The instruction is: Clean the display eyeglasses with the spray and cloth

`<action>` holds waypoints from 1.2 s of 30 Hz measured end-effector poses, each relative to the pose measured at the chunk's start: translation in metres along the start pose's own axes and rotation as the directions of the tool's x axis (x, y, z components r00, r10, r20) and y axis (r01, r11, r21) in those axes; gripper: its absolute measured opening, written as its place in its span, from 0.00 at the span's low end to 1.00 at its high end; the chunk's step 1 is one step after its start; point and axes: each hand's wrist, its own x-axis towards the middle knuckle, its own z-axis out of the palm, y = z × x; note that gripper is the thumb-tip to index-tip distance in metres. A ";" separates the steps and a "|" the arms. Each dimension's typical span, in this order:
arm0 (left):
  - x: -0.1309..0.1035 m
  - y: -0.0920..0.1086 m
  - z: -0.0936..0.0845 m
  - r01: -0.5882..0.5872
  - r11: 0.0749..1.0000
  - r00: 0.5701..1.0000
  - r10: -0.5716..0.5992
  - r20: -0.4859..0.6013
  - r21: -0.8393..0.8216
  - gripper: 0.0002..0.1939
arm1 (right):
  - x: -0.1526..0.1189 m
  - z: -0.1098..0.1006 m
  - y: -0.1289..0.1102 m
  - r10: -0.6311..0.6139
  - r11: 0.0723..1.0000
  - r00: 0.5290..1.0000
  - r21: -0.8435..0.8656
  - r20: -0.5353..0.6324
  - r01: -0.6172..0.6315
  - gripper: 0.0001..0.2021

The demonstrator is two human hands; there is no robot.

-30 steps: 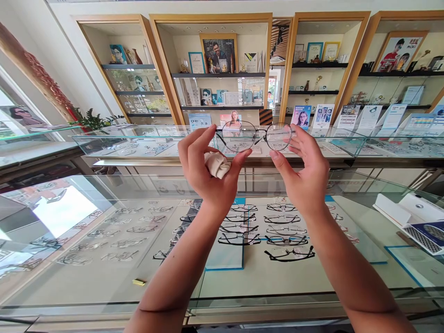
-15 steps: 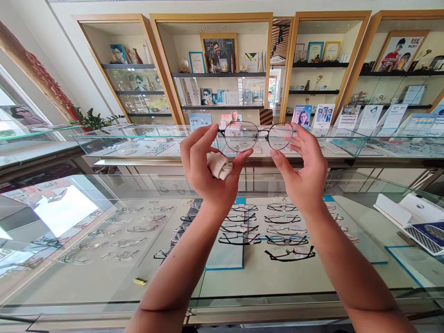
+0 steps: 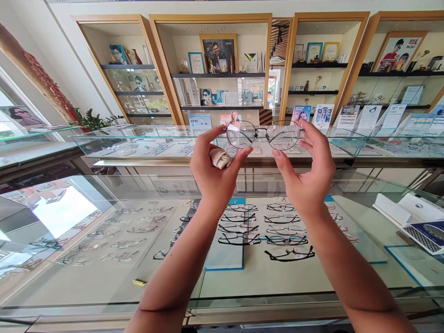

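Holding round, thin-rimmed eyeglasses [image 3: 262,129] aloft above glass display case [image 3: 243,287]: left hand [image 3: 215,173], fingertips pinching one end, crumpled pale cloth [image 3: 220,159] tucked in palm; right hand [image 3: 310,173], fingers gripping opposite end, thumb beside lower rim. Dark-framed spectacles [image 3: 290,255] lie in rows inside case below. Wood-trimmed cabinets [image 3: 211,18] with framed posters [image 3: 219,52] line far wall [image 3: 208,7] beyond second glass counter [image 3: 163,163].

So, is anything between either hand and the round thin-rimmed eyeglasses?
Nothing visible: the left hand and right hand hold the round thin-rimmed eyeglasses by their outer ends. The crumpled cream cloth is tucked in the left hand, lower than the eyeglasses, not between grip and frame.
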 end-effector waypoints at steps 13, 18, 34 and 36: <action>-0.001 -0.003 0.002 0.055 0.998 0.998 -0.054 0.022 -0.022 0.28 | 0.004 -0.001 0.002 -0.130 0.980 0.991 -0.152 0.010 0.130 0.30; -0.001 -0.004 0.002 0.015 1.000 1.000 -0.015 0.005 -0.003 0.28 | 0.004 -0.001 0.005 -0.122 0.981 0.992 -0.150 0.009 0.122 0.30; -0.001 0.002 -0.001 -0.134 0.990 0.986 0.138 -0.094 0.052 0.33 | 0.001 0.002 0.005 0.079 0.997 0.994 0.002 0.072 -0.079 0.29; -0.003 -0.001 0.000 -0.077 0.997 0.994 0.079 -0.078 0.031 0.33 | 0.001 0.002 0.004 0.067 0.998 0.996 -0.008 0.061 -0.067 0.29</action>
